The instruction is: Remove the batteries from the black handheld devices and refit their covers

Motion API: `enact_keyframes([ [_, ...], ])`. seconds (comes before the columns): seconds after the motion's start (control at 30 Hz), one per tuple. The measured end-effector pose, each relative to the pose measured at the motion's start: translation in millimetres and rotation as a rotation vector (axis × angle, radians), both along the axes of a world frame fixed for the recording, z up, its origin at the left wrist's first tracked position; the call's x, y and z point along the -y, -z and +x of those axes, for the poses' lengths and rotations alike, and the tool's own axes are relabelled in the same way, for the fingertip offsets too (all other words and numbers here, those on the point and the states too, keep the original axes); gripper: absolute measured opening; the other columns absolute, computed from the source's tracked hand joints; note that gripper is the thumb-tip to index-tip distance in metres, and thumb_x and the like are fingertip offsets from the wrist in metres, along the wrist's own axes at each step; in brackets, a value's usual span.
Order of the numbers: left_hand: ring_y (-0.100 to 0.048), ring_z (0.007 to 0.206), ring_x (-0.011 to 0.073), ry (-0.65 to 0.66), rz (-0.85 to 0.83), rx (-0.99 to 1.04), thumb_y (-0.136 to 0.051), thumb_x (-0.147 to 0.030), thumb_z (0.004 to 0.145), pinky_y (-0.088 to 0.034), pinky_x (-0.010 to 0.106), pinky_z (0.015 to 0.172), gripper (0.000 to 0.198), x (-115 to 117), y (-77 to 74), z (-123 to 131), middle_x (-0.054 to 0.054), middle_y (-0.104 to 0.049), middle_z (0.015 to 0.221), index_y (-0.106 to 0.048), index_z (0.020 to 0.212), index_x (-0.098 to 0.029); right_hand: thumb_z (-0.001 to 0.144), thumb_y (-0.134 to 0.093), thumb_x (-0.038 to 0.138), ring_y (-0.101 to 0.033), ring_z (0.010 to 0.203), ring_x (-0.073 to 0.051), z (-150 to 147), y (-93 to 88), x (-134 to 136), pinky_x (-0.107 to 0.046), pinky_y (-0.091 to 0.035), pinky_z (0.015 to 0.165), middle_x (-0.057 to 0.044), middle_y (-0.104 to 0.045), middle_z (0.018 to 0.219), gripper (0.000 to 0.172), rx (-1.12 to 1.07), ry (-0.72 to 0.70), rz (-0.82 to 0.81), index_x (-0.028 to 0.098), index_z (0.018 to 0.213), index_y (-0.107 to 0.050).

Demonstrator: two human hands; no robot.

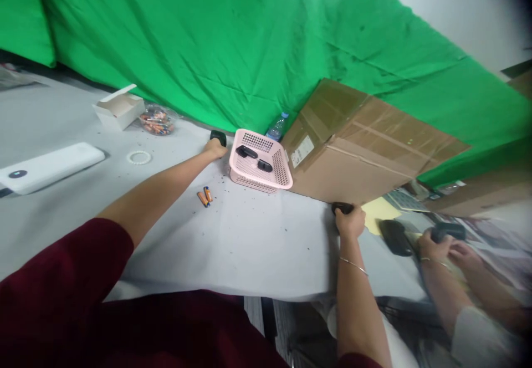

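My left hand (216, 149) reaches out to the left of the pink basket (236, 177), its fingers closed around a small black device (218, 137). Far over to the right, my right hand (351, 221) grips another rounded black device (342, 208), close to the lower edge of the cardboard box. Both devices are partly covered by my fingers, and their exact kind is unclear. Inside the basket lie two black items (246, 152). Two orange-and-blue batteries (205, 197) rest on the grey-white tabletop (257, 240) in front of the basket.
A large cardboard box (353, 171) stands right of the basket, with a water bottle (276, 127) behind. At left are a white carton (118, 110), bagged batteries (157, 121), a white ring (139, 158) and a white appliance (52, 167). A co-worker's hands (436, 246) hold a black object (448, 231).
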State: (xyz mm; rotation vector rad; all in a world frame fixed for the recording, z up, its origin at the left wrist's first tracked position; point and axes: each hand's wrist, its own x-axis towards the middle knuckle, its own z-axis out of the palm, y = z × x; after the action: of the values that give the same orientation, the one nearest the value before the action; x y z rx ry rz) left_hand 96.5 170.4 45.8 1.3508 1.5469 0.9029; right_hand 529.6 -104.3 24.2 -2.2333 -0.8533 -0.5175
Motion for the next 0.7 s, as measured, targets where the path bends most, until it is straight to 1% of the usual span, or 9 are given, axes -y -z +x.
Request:
enact_keyframes([
  [0.1,-0.065,0.089,0.0353,-0.054,-0.091,0.181,-0.071,-0.003,0.063,-0.053,0.043,0.071,0.019,2,-2.0,-19,0.018,-0.064,0.084,-0.057,0.074,-0.01,0.063,-0.067,0.033,-0.046,0.113,-0.04,-18,-9.1,-8,-0.06,-0.035,0.094,-0.025,-0.049,0.122,0.064,-0.019,0.086,0.034,0.008,0.121,-0.055],
  [0.17,-0.066,0.08,0.0275,-0.067,-0.139,0.336,-0.066,-0.001,0.069,-0.055,0.037,0.065,0.018,8,-3.3,-36,0.015,-0.063,0.08,-0.057,0.082,-0.008,0.069,-0.063,0.035,-0.042,0.122,-0.038,-52,-21.0,-17,-0.057,-0.032,0.101,-0.024,-0.046,0.129,0.065,0.061,0.066,0.156,0.009,0.128,-0.05],
  [0.27,-0.065,0.075,0.0189,-0.067,-0.169,0.525,-0.06,-0.002,0.077,-0.056,0.029,0.068,0.01,24,-7.6,-60,0.011,-0.062,0.077,-0.056,0.085,-0.007,0.083,-0.05,0.034,-0.049,0.116,-0.029,-140,-40.3,-29,-0.046,-0.036,0.1,-0.018,-0.056,0.118,0.044,0.321,-0.304,0.344,0.009,0.119,-0.055],
  [0.33,-0.064,0.075,0.0166,-0.023,-0.187,0.634,-0.057,-0.002,0.079,-0.056,0.027,0.073,0.007,40,-12.8,-75,0.01,-0.062,0.076,-0.057,0.083,-0.007,0.088,-0.047,0.027,-0.056,0.105,-0.024,-213,-47.8,-34,-0.041,-0.038,0.096,-0.012,-0.063,0.105,0.027,0.374,-0.645,0.336,0.014,0.106,-0.061],
  [0.4,-0.065,0.078,0.017,0.121,-0.238,0.79,-0.056,0.001,0.076,-0.056,0.028,0.078,0.012,61,-18.5,-91,0.011,-0.065,0.079,-0.059,0.085,-0.006,0.087,-0.049,0.021,-0.058,0.093,-0.02,-280,-49.1,-38,-0.038,-0.038,0.093,-0.006,-0.067,0.091,0.018,0.371,-1.07,0.216,0.018,0.092,-0.065],
  [0.43,-0.065,0.08,0.0185,0.187,-0.259,0.83,-0.056,0.003,0.073,-0.056,0.03,0.08,0.016,71,-21.0,-99,0.013,-0.066,0.082,-0.06,0.087,-0.005,0.086,-0.051,0.019,-0.056,0.097,-0.02,-307,-47.9,-42,-0.038,-0.037,0.094,-0.005,-0.067,0.098,0.02,0.332,-1.255,0.05,0.02,0.098,-0.067],
  [0.5,-0.066,0.09,0.0238,0.343,-0.347,0.874,-0.055,0.005,0.069,-0.055,0.039,0.086,0.027,92,-24.0,-114,0.017,-0.068,0.093,-0.061,0.095,-0.003,0.081,-0.057,0.016,-0.051,0.107,-0.021,-344,-43.5,-52,-0.037,-0.036,0.095,-0.004,-0.062,0.12,0.038,0.296,-1.512,-0.254,0.024,0.118,-0.064],
  [0.6,-0.065,0.1,0.0253,0.486,-0.451,0.962,-0.049,0.009,0.066,-0.053,0.037,0.091,0.044,114,-21.5,-130,0.019,-0.068,0.103,-0.059,0.108,-0.002,0.075,-0.055,0.005,-0.05,0.104,-0.02,-363,-35.4,-74,-0.036,-0.036,0.093,-0.004,-0.058,0.127,0.055,0.246,-1.655,-0.495,0.024,0.126,-0.061],
  [0.7,-0.067,0.097,0.0233,0.517,-0.428,0.999,-0.049,0.012,0.063,-0.053,0.034,0.089,0.058,126,-13.9,-134,0.015,-0.069,0.103,-0.058,0.117,-0.006,0.075,-0.056,0.003,-0.05,0.099,-0.019,-362,-28.1,-92,-0.036,-0.037,0.093,-0.005,-0.061,0.12,0.052,0.21,-1.728,-0.591,0.022,0.123,-0.063],
])
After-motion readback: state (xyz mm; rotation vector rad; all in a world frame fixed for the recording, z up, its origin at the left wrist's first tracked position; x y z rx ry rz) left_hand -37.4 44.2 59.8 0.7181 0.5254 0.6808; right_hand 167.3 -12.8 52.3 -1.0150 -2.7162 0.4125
